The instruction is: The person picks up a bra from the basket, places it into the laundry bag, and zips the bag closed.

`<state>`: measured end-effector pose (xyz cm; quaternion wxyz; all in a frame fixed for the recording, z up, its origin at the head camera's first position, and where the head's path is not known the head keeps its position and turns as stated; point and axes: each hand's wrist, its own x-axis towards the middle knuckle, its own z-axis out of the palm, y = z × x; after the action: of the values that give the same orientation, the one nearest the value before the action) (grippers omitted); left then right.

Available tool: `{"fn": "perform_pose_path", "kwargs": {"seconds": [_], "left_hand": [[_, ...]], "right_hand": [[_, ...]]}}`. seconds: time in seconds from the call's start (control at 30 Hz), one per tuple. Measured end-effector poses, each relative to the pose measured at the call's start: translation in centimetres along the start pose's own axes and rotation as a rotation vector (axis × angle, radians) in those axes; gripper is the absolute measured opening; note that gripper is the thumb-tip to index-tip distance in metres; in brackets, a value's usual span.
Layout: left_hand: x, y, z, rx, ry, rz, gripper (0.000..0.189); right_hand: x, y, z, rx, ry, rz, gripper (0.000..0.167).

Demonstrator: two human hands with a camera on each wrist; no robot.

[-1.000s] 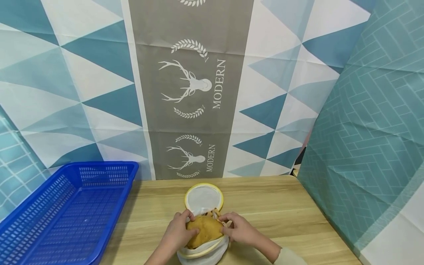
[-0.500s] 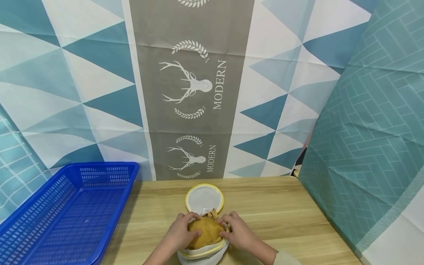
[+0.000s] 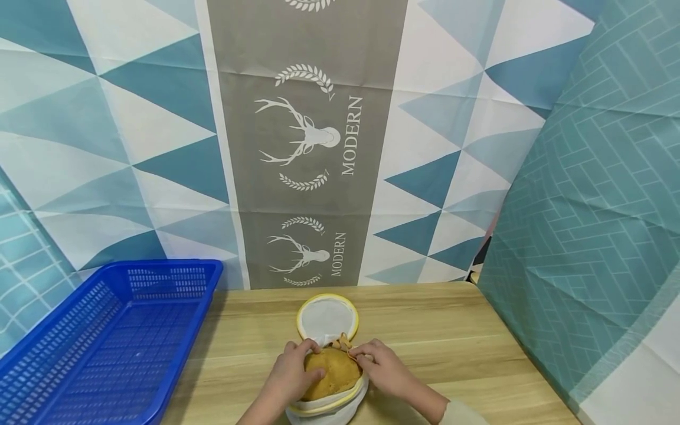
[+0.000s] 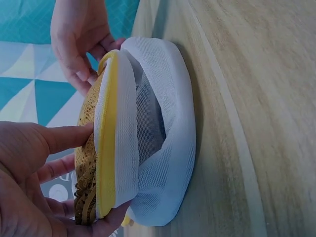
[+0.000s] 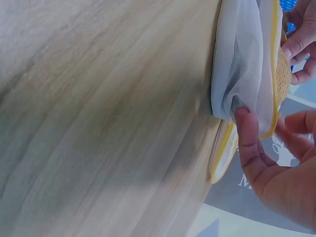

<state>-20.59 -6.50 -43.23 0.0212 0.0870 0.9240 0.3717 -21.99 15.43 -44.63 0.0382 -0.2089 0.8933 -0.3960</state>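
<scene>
A mustard-yellow lace bra (image 3: 333, 373) sits with its cup bulging out of a white mesh laundry bag (image 4: 170, 148). The bag has a yellow zip edge, and its round lid (image 3: 327, 319) lies folded back on the table. My left hand (image 3: 289, 373) grips the bra at its left side, thumb on the lace and other fingers round the bag's rim. On the other side, my right hand (image 3: 385, 370) pinches the bag's yellow-edged rim, one finger against the mesh outside. A bit of strap (image 3: 342, 340) pokes up at the back, near the lid hinge.
A large blue plastic basket (image 3: 204, 330) stands at the left of the wooden table (image 3: 441, 330). Behind the table hangs a patterned cloth (image 3: 297, 195) with triangles and deer heads. A teal cloth (image 3: 595, 236) closes off the right side.
The bra has gone a little deeper into the bag, whose rim now sits higher around it. My right fingers have shifted from the loose strap to the rim; my left hand stays nearly in place.
</scene>
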Motion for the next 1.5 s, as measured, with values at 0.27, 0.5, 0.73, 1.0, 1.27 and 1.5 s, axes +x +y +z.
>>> {"fn": "perform_pose_path", "kwargs": {"seconds": [0.27,0.5,0.73,1.0,1.27,1.5], "left_hand": [[0.0,0.0,0.1,0.012,0.006,-0.016,0.03],[0.0,-0.1,0.2,0.023,0.009,-0.021,0.03],[0.1,0.0,0.2,0.037,0.01,-0.018,0.03],[-0.2,-0.1,0.0,0.003,0.01,0.001,0.031],[-0.6,-1.8,-1.7,-0.114,-0.039,-0.008,0.045],[-1.3,-3.3,-3.2,-0.399,-0.146,-0.187,0.054]], "right_hand": [[0.8,-0.2,0.3,-0.011,-0.036,0.046,0.039],[1.0,-0.6,0.3,-0.03,-0.128,0.027,0.04],[0.9,-0.8,0.1,-0.07,-0.168,0.018,0.042],[0.8,-0.9,0.8,-0.109,-0.129,0.014,0.058],[0.8,-0.7,1.2,-0.13,-0.082,0.027,0.054],[0.8,-0.6,1.4,-0.125,-0.069,0.036,0.054]]}}
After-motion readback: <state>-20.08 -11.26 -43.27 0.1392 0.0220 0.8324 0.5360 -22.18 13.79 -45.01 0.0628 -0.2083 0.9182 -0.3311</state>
